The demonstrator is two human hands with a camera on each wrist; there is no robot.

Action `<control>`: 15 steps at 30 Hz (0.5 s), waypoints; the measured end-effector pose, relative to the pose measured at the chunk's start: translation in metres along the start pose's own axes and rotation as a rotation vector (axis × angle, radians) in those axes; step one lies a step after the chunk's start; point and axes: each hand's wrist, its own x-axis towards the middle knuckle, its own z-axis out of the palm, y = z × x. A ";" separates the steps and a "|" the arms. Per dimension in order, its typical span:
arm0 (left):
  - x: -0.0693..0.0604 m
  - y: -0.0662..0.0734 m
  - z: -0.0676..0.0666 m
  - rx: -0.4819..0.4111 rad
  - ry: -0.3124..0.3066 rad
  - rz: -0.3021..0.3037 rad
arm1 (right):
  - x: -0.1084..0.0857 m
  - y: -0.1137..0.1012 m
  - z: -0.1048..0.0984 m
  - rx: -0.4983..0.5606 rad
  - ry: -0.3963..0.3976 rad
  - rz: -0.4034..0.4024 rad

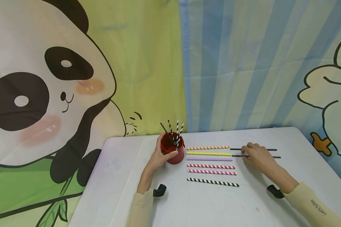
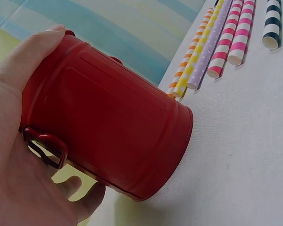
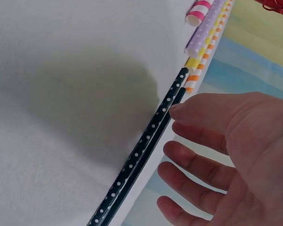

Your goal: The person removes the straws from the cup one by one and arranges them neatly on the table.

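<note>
Red all over, the bucket (image 1: pixel 176 158) stands just below the middle of the frame on the white counter (image 1: pixel 213 205), and I can see the person's left hand (image 1: pixel 159 157) curled round it, gripping its side. Four black-and-white straws (image 1: pixel 177 132) poke up out of it. Toward the right, the right hand (image 1: pixel 257 156) is over two dark straws (image 1: pixel 277 157), fingers loosely spread, thumb tip right by them, with no grip that I can see. Between the hands lie six paper straws (image 1: pixel 211 166), from an orange-striped one at the top to a black-striped one lowest.
</note>
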 end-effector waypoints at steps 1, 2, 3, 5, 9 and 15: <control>0.000 0.000 0.000 -0.003 -0.001 0.002 | 0.000 0.000 0.000 0.005 0.004 -0.002; 0.000 -0.001 0.000 -0.004 -0.003 0.004 | 0.000 -0.001 0.000 0.012 0.008 -0.006; 0.000 -0.001 0.000 -0.006 -0.004 0.005 | 0.000 -0.001 -0.001 0.017 0.015 -0.012; 0.000 -0.001 0.000 -0.006 -0.005 0.003 | -0.001 -0.002 -0.001 0.029 0.031 -0.027; -0.001 0.000 0.000 -0.005 -0.002 -0.005 | 0.000 -0.004 -0.002 0.045 0.058 -0.058; 0.000 0.000 0.000 -0.002 -0.001 -0.013 | 0.002 -0.007 -0.003 0.087 0.103 -0.090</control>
